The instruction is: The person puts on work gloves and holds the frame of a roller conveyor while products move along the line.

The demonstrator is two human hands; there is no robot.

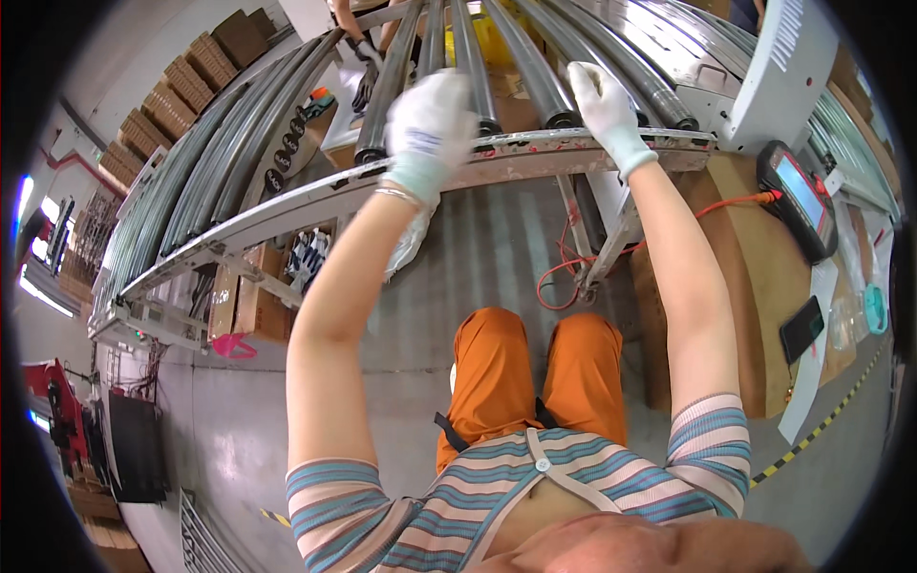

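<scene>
My left hand (432, 119), in a white glove, is raised over the ends of the grey metal rollers (468, 67). Motion smears its fingers, so what they hold, if anything, does not show. My right hand (604, 110), gloved the same way, is above the near ends of the rollers further right. Its fingers are curled together at the tip, and anything between them is hidden. Beneath both hands runs the worn white rail (535, 153) of the roller frame, with open gaps between the rollers.
At the right, a handheld device with a screen (798, 201) and a black phone (801, 329) lie on a cardboard-covered surface (707, 277). A red cable (707, 207) runs toward the frame. Across the rollers, another person's gloved hand (366, 53) shows. Cardboard boxes (250, 296) stand under the frame.
</scene>
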